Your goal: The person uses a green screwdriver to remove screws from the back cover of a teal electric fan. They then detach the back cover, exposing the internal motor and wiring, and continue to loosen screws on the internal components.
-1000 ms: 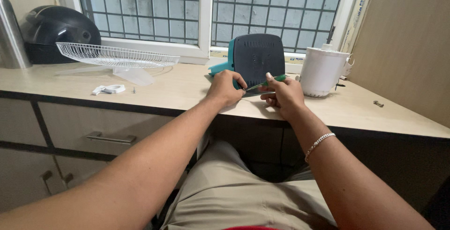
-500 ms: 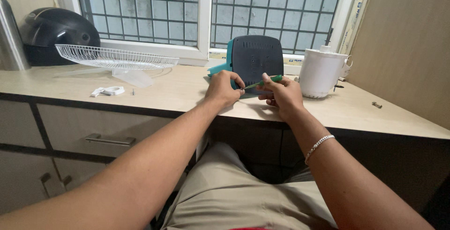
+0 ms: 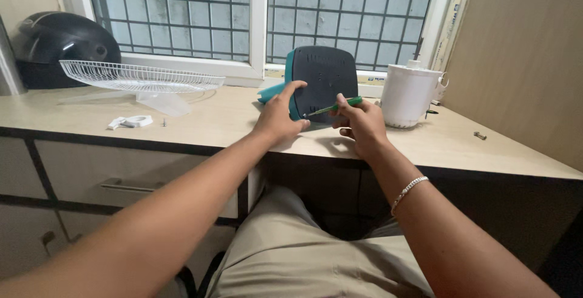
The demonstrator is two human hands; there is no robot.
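At the far left of the wooden counter, a black helmet sits below the window, with a white wire fan guard resting just to its right. Near the counter's front edge lie a small white plastic piece and, just beside it, a loose screw.

In the middle, the left hand braces the teal-and-dark fan base, which stands tilted on its edge with the dark underside facing the person; the fingers are spread wide over its left rim, thumb up along the side. The right hand has its fingers pinched narrowly around a green-handled screwdriver, whose tip points left at the lower part of the dark panel; whether it sits in a screw head is too small to tell.

Right of the hands stands a white motor housing, and further right a bolt lies alone.

The risks, as I judge them: the base balances on edge, so pressure from the driver could tip or slide it if the left hand's hold loosens; the tip could skid across the plastic toward the left fingers; and a freed screw could roll off the near edge.
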